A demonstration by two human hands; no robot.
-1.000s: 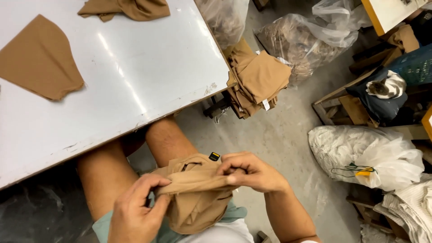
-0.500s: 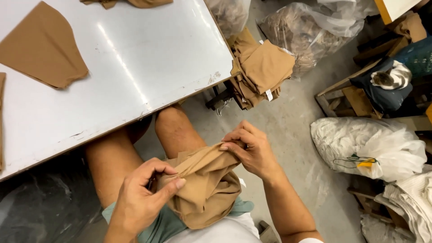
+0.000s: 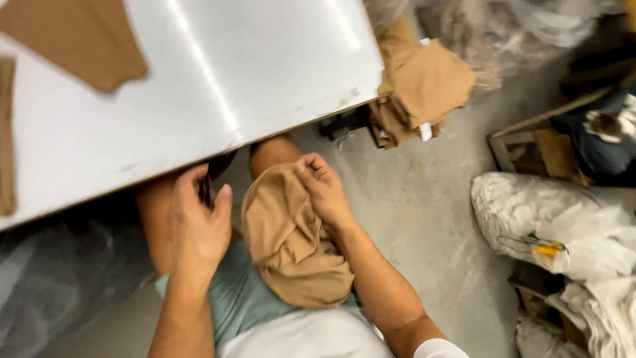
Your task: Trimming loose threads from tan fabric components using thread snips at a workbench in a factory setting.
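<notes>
From my remote seat I watched the head view looking down past the edge of a glossy white tabletop (image 3: 218,86) onto my lap. My right hand (image 3: 323,189) was curled over the top of a bunched tan knit fabric piece (image 3: 291,245), its fingers (image 3: 311,169) closed on the upper fold and pinning it just above my knee. The fabric hung in a soft rounded heap across my thigh and onto the teal shorts (image 3: 232,298), its lower end resting near my waist. My left hand (image 3: 195,229) sat just beside the fabric, apart from it, with its fingers (image 3: 224,199) loosely spread and holding nothing; the fingertips reached up toward the underside of the tabletop edge, where I could not tell what they touched. On the tabletop lay 1 flat tan cut fabric panel (image 3: 79,40) near the far left corner, and a narrow tan strip (image 3: 6,132) showed at the left border of the view. On the concrete floor (image 3: 417,219) beyond the tabletop sat a stack of folded tan garments (image 3: 421,86). To the right lay a bulging white plastic sack (image 3: 550,225), well apart from my hands
</notes>
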